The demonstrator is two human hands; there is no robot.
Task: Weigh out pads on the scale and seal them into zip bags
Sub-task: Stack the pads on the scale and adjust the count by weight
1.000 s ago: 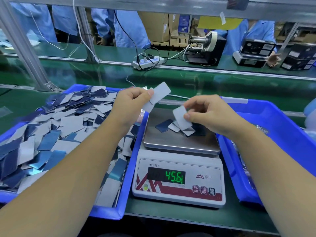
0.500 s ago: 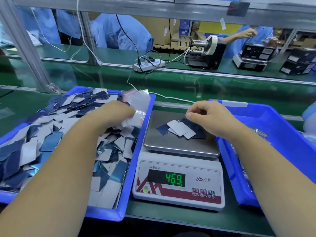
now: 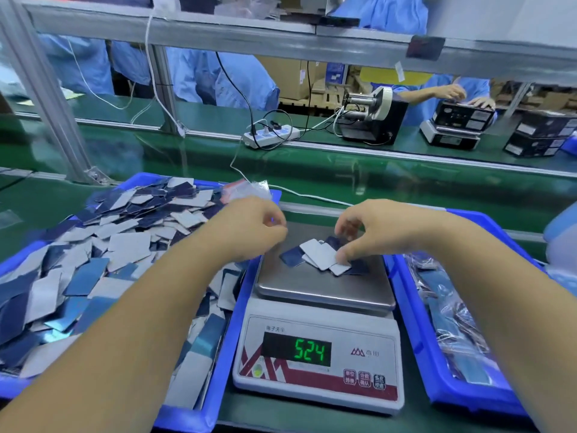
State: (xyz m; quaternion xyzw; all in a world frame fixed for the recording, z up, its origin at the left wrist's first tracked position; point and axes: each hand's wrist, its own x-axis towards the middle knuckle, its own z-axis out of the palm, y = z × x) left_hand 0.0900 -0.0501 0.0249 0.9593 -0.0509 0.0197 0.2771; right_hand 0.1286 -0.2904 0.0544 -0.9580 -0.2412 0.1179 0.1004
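Note:
The scale [image 3: 324, 285] stands in the middle and its green display [image 3: 309, 351] reads 524. A small pile of white and dark blue pads [image 3: 318, 254] lies on its steel platform. My right hand [image 3: 384, 229] arches over the pile, thumb on the near white pad and fingers curled behind the pads. My left hand [image 3: 249, 226] hovers at the platform's left edge with curled fingers; it is blurred, so I cannot tell whether it holds anything. Clear zip bags [image 3: 249, 187] lie at the far right corner of the left bin.
The blue bin [image 3: 228, 354] on the left is heaped with loose pads [image 3: 93, 260]. At the right, another blue bin [image 3: 437, 364] holds filled bags. A green conveyor [image 3: 374, 179], a power strip [image 3: 268, 135] and other workers lie beyond.
My left hand let go of its white pads, reached to the zip bags, then came to the scale's left edge. My right hand closed over the pile. The reading rose from 45.6 to 52.4.

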